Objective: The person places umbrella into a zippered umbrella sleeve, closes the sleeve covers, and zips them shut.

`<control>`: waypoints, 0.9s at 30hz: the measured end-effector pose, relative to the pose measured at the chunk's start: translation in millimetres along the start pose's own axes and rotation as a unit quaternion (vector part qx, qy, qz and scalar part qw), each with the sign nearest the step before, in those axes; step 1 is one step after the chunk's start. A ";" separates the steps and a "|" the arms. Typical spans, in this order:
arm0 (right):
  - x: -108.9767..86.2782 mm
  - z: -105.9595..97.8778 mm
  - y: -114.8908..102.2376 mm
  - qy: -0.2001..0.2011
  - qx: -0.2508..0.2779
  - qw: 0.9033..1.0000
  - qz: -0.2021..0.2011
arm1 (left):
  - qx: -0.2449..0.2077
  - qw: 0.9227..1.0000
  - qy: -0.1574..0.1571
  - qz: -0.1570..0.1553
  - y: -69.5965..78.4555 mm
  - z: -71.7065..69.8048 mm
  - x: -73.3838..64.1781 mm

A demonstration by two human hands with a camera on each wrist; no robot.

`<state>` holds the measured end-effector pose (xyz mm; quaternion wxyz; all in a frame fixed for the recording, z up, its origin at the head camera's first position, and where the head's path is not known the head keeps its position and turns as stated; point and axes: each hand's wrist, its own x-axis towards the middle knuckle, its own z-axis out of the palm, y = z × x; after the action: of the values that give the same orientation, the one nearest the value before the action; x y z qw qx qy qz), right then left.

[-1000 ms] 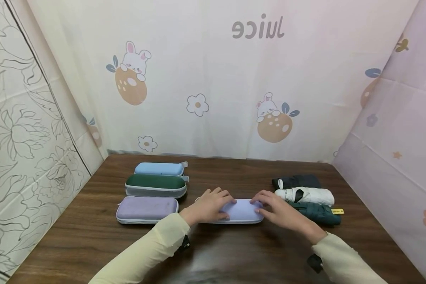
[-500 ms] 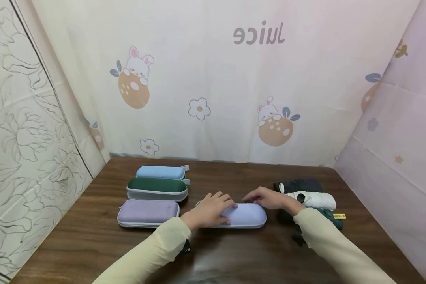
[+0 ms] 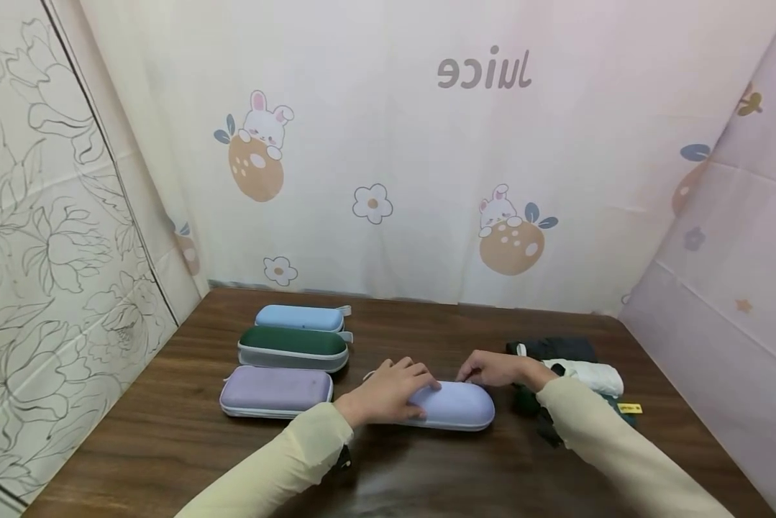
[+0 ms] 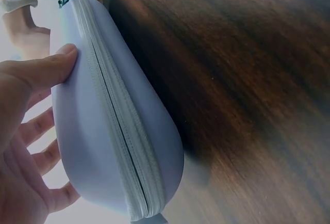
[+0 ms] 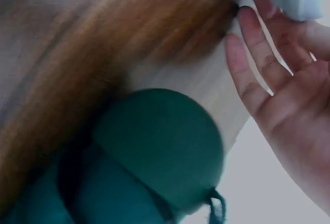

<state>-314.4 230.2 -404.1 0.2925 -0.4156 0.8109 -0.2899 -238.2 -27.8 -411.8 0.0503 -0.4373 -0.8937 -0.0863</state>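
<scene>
A lavender zippered hard case (image 3: 457, 407) lies lengthwise at the middle of the table. My left hand (image 3: 389, 393) grips its left part from above, thumb on the near side and fingers over the far side. The left wrist view shows the thumb pressed beside the pale zipper (image 4: 116, 115), which runs closed along the visible side. My right hand (image 3: 495, 368) is at the far edge of the case near its right end, fingertips pointing down. In the right wrist view, thumb and forefinger meet at the case's edge while the other fingers extend loosely; what they pinch is hidden.
At the left, a purple case (image 3: 276, 390), a dark green case (image 3: 292, 341) and a light blue case (image 3: 299, 316) stand in rows. Folded umbrellas lie at the right: black (image 3: 562, 349), white (image 3: 593, 375) and green (image 5: 160, 146), the last partly under my right forearm.
My right hand has left the top of the case's right end for its far edge, its fingers drawing together there. The left hand keeps its grip. The head view has shifted slightly.
</scene>
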 end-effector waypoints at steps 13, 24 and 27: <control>-16.3 11.8 8.8 0.126 -0.126 0.983 -0.049 | -0.003 1.000 -0.003 0.006 2.4 0.7 1.4; -22.1 23.9 0.6 0.208 -0.417 0.881 -0.083 | 0.002 1.000 0.017 0.009 -2.3 1.0 -3.6; -25.1 26.3 1.4 0.222 -0.462 0.854 -0.089 | 0.005 1.000 0.022 0.014 -2.3 2.7 -3.6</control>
<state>-284.2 246.2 -416.6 -0.1475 -0.4982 0.8544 0.0083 -237.8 -31.4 -415.3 0.0733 -0.4471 -0.8868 -0.0909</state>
